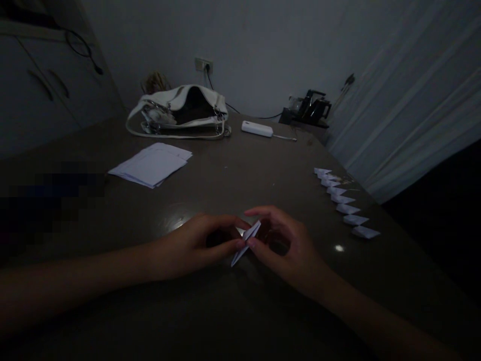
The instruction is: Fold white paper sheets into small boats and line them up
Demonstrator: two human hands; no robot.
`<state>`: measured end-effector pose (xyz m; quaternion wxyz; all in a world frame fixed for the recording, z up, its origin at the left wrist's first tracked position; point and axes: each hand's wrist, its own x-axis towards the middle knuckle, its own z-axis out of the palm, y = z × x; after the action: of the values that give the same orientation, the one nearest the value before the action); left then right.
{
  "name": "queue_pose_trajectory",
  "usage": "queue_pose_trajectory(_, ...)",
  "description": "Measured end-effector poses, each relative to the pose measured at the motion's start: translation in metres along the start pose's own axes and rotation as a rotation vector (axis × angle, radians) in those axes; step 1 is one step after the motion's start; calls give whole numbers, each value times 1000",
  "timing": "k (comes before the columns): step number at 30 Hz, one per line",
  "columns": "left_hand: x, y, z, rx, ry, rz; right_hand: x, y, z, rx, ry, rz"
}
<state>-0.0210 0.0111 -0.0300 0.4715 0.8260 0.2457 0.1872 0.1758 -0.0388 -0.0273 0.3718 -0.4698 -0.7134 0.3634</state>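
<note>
A small folded white paper piece (pixel 246 242) stands on edge on the dark table (pixel 233 170), pinched between both hands. My left hand (pixel 199 243) grips it from the left with thumb and fingers closed. My right hand (pixel 285 245) pinches it from the right, fingers curled. A row of several finished folded paper pieces (pixel 343 203) lies along the table's right side, apart from my hands.
A stack of white paper sheets (pixel 152 165) lies at the left middle. A white handbag (pixel 180 113) sits at the back, a white charger block (pixel 256 129) beside it. Dark device (pixel 310 108) at the back right corner. A curtain (pixel 413 100) hangs on the right.
</note>
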Motion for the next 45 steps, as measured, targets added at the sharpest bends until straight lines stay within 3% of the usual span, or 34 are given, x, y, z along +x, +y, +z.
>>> queue_pose_trajectory(6, -2, -1, 2, 84, 12, 4, -2, -2, 4, -132, 2, 4)
queue_pose_trajectory(12, -2, 1, 4, 217, 33, 103, -2, 2, 4, -168, 4, 45)
queue_pose_trajectory(21, -5, -3, 4, 323, 121, 151, 0, 3, 2, 134, -9, 155)
queue_pose_trajectory(27, -5, -5, 3, 313, 108, 225, 1, 5, 2, 223, -48, 207)
queue_pose_trajectory(35, -4, -4, 2, 274, 66, 253, 2, 10, 3, 154, -70, 156)
queue_pose_trajectory(45, -2, -2, -2, 40, -29, 162, 1, 11, 2, 89, -115, 84)
